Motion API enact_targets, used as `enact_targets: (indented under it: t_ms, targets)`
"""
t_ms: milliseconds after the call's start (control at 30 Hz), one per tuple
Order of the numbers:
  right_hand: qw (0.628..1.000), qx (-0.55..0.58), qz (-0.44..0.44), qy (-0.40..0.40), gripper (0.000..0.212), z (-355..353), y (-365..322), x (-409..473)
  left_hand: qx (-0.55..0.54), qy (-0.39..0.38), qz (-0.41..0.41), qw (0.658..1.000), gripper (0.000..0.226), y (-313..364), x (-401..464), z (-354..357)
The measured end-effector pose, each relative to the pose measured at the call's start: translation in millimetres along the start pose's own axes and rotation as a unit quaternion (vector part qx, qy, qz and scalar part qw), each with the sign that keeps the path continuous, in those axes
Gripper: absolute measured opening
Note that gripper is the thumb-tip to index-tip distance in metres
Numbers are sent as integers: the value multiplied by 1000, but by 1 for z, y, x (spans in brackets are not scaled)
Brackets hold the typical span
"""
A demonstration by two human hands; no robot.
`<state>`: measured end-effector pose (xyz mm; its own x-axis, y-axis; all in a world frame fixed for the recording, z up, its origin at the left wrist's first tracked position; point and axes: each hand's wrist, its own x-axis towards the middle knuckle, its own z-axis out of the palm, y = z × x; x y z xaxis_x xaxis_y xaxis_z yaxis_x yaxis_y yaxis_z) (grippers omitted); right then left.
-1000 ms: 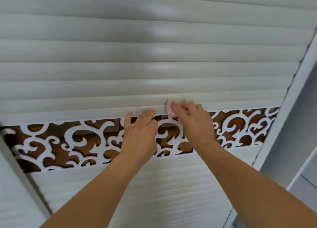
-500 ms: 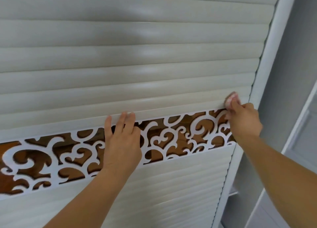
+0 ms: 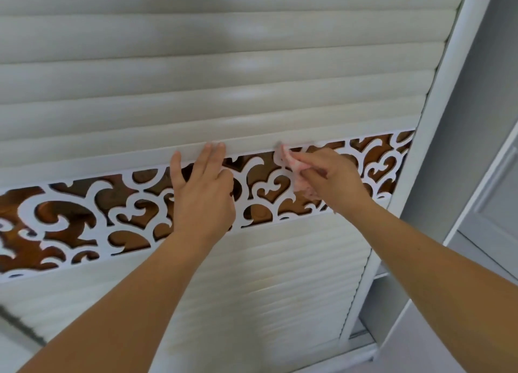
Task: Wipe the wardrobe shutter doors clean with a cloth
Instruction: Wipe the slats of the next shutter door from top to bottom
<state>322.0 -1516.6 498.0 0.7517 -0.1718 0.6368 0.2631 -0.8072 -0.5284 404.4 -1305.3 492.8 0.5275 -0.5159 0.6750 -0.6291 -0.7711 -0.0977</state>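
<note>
The person stands close to the shutter door (image 3: 196,72), both arms reaching up to the carved band (image 3: 84,218) that runs across it, white scrollwork over a dark brown backing. The left hand (image 3: 201,196) lies flat against that band with its fingers straight, the fingertips (image 3: 215,147) touching the plain white strip just above the scrollwork; it grasps nothing. Just to its right, apart from it, the right hand (image 3: 333,176) is curled round a small pink-and-white cloth (image 3: 291,165), bunched up in the fingers. The top corner of the cloth presses against the upper edge of the band, right where the scrollwork meets the lowest broad slat (the cloth is somewhat blurred there, so I cannot tell exactly how much of it touches).

Above the band the door is made of broad cream slats; below it the slats are narrower. A white frame post (image 3: 437,97) runs down the door's right edge, and beyond it is a grey wall (image 3: 476,92).
</note>
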Motion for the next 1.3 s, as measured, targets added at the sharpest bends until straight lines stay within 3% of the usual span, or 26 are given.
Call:
enact_targets:
  t_ms: [100,200,333,500,567,633,767,900,1000,1100,1167,1300]
  targets:
    - [985,74,141,72,32,9,-8,-17,-67,23,-26,997,19,-8,-17,2]
    - [939,209,263,66,25,33,-18,-35,-98,29,-38,994,23,-21,-47,11]
    - [920,230,315,45,21,88,-26,-60,-138,24,-57,989,30,-50,-93,30]
    - [808,452,372,58,27,149,-49,-90,-164,-17,-93,982,35,-86,-146,44]
    - [801,462,375,62,28,173,-56,-104,-173,-30,-97,980,36,-101,-168,54]
    - [822,420,376,80,27,190,-60,-114,-177,-39,-94,979,37,-110,-184,63]
    - [885,271,341,164,26,235,-76,-131,-176,-39,-79,981,39,-127,-220,90]
    - [900,283,207,257,26,274,-70,-131,-170,4,-80,982,39,-141,-240,123]
    - [919,222,84,316,33,294,-54,-118,-169,48,-74,982,33,-150,-246,149]
    - [910,194,57,361,21,315,-35,-101,-148,93,-50,983,21,-160,-253,171]
    - [904,170,63,386,26,336,-24,-95,-128,122,-21,984,24,-166,-257,183]
    - [924,-105,-74,360,36,371,-12,-97,-103,179,1,978,21,-178,-267,196]
